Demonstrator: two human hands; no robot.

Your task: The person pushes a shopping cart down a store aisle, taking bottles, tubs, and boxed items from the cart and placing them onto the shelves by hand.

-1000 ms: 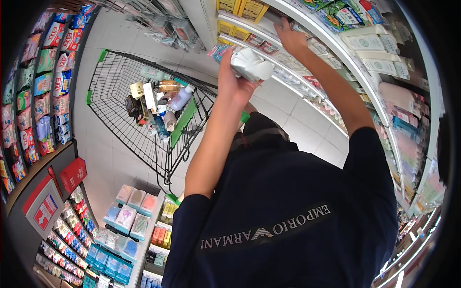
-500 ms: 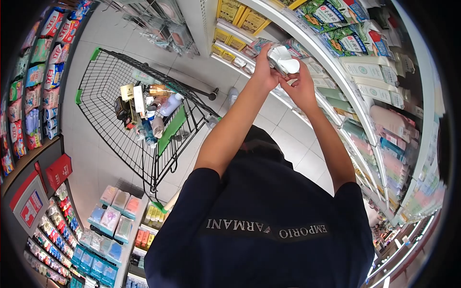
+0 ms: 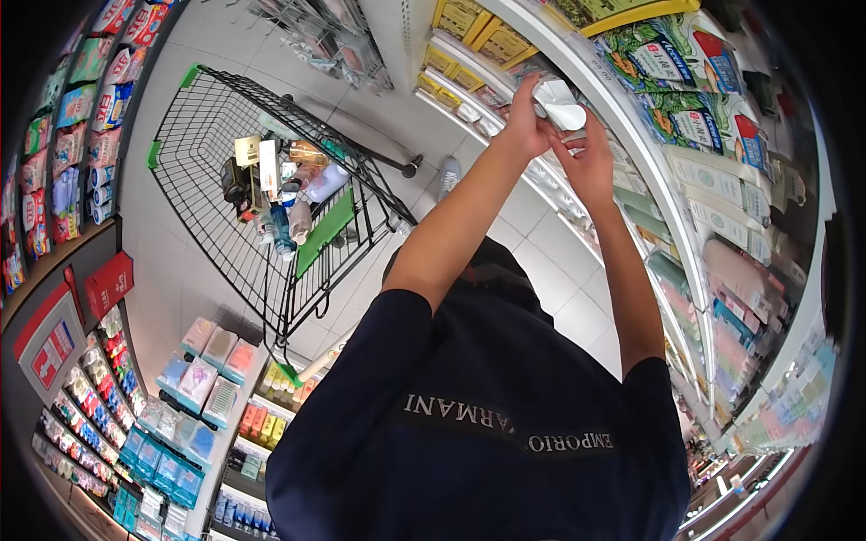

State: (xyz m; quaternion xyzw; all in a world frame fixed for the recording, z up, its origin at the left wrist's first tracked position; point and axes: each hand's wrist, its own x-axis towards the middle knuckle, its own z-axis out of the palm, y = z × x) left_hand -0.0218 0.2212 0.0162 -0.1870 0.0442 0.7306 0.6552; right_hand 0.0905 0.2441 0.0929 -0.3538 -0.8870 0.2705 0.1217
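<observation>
A small white and silvery object [image 3: 563,107] with a rounded, glossy white end is held up in front of the shelf; its exact kind I cannot make out. My left hand [image 3: 529,124] is closed around its near left side. From the right, the fingers of my right hand [image 3: 588,162] are bent against its lower edge, and the fingertips of both hands nearly meet beneath it. Part of the object is hidden by my fingers.
Left of me stands a wire shopping cart [image 3: 225,243] with several bottles and boxes, among them a white box [image 3: 268,168]. Tall shelving [image 3: 663,207] with packaged goods runs along my right. Snack-like packets [image 3: 88,108] hang at far left. Boxed packs [image 3: 200,379] are stacked lower left.
Both hands and the white object have shifted slightly right and down in the view. The grip looks much the same. The shelves and cart have shifted a little with the camera.
</observation>
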